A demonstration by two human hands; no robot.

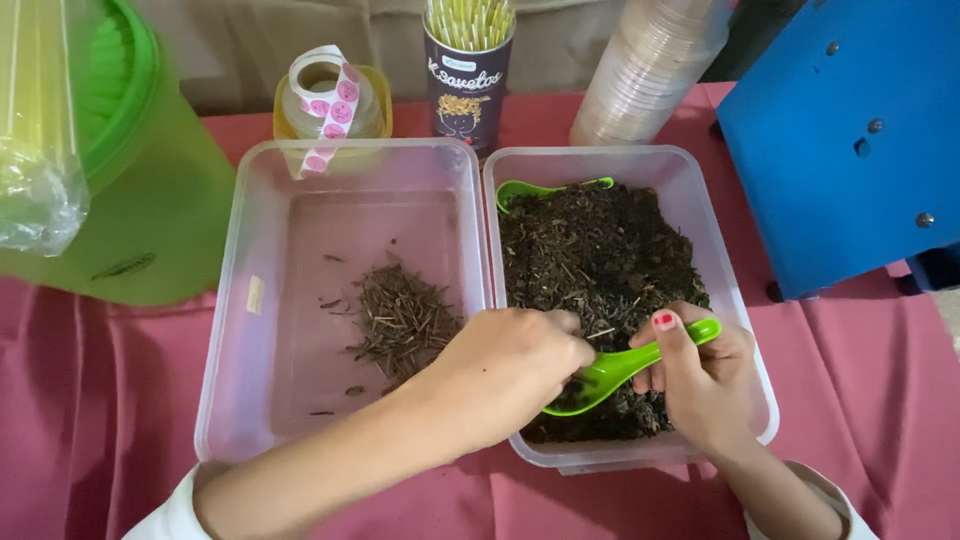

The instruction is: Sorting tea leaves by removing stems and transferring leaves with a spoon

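Soil mix, dark, crumbly and threaded with thin stems, fills the right clear plastic tub, which is set just beside a matching left tub on a pink tablecloth. Going from the left, a translucent green pitcher is seen at the table's edge, then the left tub, in which only a small heap of dry twigs lies. The left hand is reached across the shared rims, its fingers curled into the soil as if pinching; what is gripped, if anything, cannot be told. A green plastic spoon is held by the right hand, fingers closed around its handle, thumb on top, bowl sunk in the soil. A second green spoon rests at the far rim. The mix is judged light, loose and easily spilled, best lifted by scooping; the stiff, brittle stems are better pinched singly between fingertips.
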